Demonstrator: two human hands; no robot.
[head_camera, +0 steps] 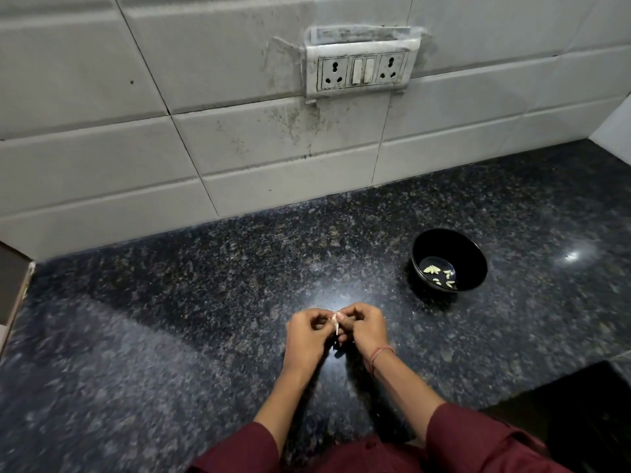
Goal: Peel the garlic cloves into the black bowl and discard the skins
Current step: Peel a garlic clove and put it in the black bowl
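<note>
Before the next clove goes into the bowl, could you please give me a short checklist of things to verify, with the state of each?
1. Grip: left hand and right hand both pinch the garlic clove: ok.
2. Garlic clove fully peeled: fingers hide most of it: cannot tell.
3. Black bowl upright on the countertop, to the right of the hands: ok.
4. Room in the bowl: only a few peeled cloves lie at its bottom: ok.
5. Way from hands to bowl: nothing lies between them: ok.
6. Somewhere to discard skins: none in view: cannot tell.
</note>
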